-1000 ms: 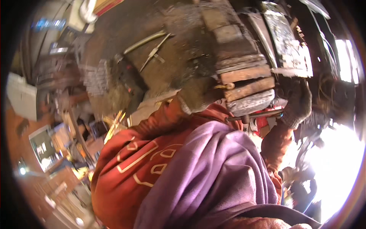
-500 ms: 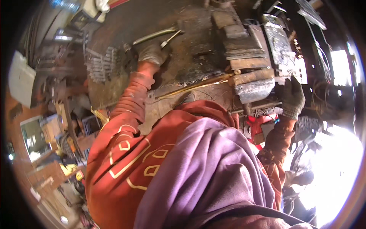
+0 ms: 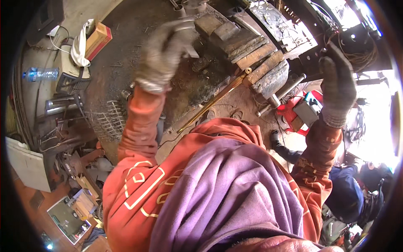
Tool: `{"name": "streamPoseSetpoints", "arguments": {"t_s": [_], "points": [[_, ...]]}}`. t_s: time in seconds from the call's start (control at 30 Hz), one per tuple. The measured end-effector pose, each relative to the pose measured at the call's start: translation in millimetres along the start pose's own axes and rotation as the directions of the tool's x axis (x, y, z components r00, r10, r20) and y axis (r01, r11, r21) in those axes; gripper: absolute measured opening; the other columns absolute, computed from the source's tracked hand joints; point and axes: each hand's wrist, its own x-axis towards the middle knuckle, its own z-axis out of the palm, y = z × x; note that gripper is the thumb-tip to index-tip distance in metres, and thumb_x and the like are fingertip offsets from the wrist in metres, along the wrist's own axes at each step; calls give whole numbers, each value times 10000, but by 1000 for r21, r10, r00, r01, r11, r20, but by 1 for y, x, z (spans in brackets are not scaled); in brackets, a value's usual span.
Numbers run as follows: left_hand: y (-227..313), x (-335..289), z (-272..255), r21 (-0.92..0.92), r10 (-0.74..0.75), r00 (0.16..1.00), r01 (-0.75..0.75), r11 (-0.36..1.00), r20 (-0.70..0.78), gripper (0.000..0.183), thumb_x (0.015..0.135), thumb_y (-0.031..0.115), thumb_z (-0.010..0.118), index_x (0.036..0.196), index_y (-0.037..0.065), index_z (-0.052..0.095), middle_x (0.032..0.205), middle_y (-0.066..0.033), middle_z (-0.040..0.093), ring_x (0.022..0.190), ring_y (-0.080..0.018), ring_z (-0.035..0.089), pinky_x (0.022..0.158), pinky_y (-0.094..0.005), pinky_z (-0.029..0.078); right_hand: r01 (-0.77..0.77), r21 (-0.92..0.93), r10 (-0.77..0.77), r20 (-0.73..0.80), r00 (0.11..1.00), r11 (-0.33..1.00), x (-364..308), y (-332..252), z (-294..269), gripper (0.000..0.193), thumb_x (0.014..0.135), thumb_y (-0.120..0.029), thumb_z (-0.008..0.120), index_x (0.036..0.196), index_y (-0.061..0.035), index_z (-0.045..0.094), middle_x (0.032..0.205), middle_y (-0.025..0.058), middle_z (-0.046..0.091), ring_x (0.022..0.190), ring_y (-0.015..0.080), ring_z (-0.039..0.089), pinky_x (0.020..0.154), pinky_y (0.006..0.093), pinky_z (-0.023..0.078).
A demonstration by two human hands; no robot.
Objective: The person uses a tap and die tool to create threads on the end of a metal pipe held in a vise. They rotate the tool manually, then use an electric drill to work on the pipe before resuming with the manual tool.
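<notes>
My left hand, in a grey knit glove, is raised over the dark workbench, left of a heavy bench vise. Motion smears its fingers. A curved metal piece and a small flat pale blade-like end show by the fingers and seem to belong to what it grips; the kind cannot be made out. A long brass-coloured rod slants along the bench's front edge, its round end against the vise jaws. My right hand, gloved too, is open right of the vise, fingers stretched upward, with nothing visible in it.
A metal mesh grid lies at the bench's left edge. Beyond it are a plastic bottle and a cardboard box. The vise's bar handle juts toward my right arm. A red item is below it.
My left hand has moved toward the vise, with the curved metal piece travelling along. My right hand appears higher and larger. The whole view has shifted, showing more of the left side.
</notes>
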Motion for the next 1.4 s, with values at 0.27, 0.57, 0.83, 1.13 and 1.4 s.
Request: {"name": "streamPoseSetpoints", "arguments": {"t_s": [0.27,0.57,0.83,1.13,1.4], "points": [[20,28,72,330,609,677,-735,593,413,305,884,188,800,1159,75,735,960,-88,730,839,-247,715,746,-368,572,211,-165,-141,358,923,963,18,-78,38,274,999,-256,705,1182,-52,733,1011,167,745,897,269,735,807,373,570],[-18,28,81,427,702,509,-849,311,499,342,830,196,776,1172,185,762,1116,-55,723,927,-268,712,790,-377,577,232,-243,-108,434,895,942,1,-56,68,224,1015,-265,627,1127,-106,737,970,149,745,924,375,719,794,428,569],[6,21,60,176,595,689,-702,690,413,339,823,193,769,1147,95,747,1094,-103,728,944,-276,714,776,-384,572,-14,-41,39,718,695,999,13,-50,64,237,997,-137,601,1202,-73,703,1015,152,712,899,345,710,753,408,562],[-16,41,76,286,606,692,-718,635,393,262,856,259,702,1055,96,753,915,-118,742,834,-343,712,790,-453,558,502,-130,-299,666,683,855,-3,-25,69,396,892,-88,691,1280,-22,648,920,107,643,740,209,636,600,356,513],[-19,87,118,-130,852,338,-899,418,400,228,879,345,657,851,125,711,758,-135,679,746,-365,689,685,-497,517,-155,-381,265,255,930,912,-65,-67,110,407,823,-62,695,1220,-6,623,924,132,651,809,335,638,669,469,517]]}}
